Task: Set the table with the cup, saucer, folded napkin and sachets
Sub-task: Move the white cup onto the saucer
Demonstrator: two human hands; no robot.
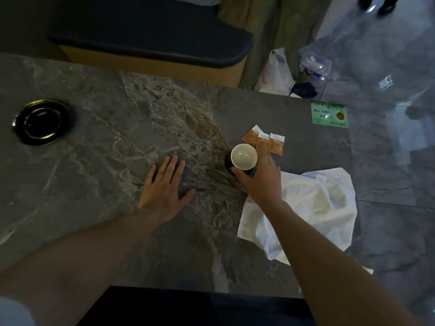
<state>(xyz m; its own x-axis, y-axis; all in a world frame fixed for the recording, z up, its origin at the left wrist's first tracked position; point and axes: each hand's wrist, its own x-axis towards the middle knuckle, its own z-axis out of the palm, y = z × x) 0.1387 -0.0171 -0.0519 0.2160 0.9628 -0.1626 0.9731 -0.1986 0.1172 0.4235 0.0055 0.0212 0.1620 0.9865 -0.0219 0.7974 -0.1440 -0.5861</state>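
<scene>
White-lined cup [243,156] is gripped by the right hand [261,182] fingers while the left hand [164,187] is spread flat, empty, on the tabletop [94,172]; it is best kept upright toward the distant saucer [40,122].

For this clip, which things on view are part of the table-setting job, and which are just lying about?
Job items: cup held by right hand; black saucer; white napkin, unfolded; three orange sachets.

Lying about: green card; plastic bag and clear bottle on the floor.

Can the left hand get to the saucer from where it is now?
Probably yes: the left hand lies flat on bare table, with nothing between it and the saucer farther left.
</scene>
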